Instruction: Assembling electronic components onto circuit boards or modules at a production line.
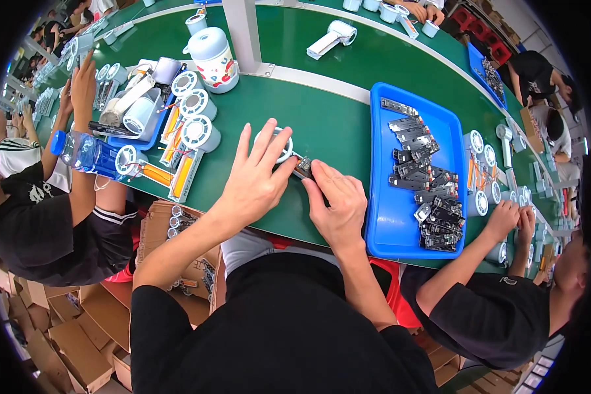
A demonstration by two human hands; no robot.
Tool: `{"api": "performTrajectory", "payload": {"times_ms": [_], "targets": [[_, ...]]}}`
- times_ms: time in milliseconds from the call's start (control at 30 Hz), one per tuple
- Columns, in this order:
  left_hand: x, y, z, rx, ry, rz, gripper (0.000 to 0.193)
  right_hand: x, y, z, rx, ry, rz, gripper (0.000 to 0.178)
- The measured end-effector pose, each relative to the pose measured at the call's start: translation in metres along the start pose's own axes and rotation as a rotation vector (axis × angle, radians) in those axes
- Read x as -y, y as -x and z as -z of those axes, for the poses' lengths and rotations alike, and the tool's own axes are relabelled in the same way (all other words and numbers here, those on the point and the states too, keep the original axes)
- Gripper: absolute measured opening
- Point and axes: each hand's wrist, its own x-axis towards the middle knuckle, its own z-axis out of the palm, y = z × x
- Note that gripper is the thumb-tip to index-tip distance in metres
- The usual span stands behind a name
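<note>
Pinching a dark strip in the right hand, with thumb and fingers nearly together, likely to stop wobbling just above the green table. Arching the loosely spread left hand over a white ring beside it, but cannot tell how tightly. Having more dark strips close in a blue tray on the right, maybe for easy grabbing, and white fans farther left.

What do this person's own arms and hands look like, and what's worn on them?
Both are ordinary human hands: the left hand and right hand wear no gloves. The forearms are bare, with no watch or bracelet showing, below plain black short sleeves. No cables or markings show on them.
</note>
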Motion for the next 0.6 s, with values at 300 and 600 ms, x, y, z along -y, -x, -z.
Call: {"api": "performTrajectory", "payload": {"times_ms": [300,600], "targets": [[0.027,0.001,0.005,0.086,0.409,-0.029,0.028,0.002,-0.004,0.002,0.059,-0.01,-0.024,0.026],[0.028,-0.017,0.019,0.162,0.384,-0.008,0.025,0.003,-0.009,-0.008,0.111,-0.041,-0.066,0.029]]}}
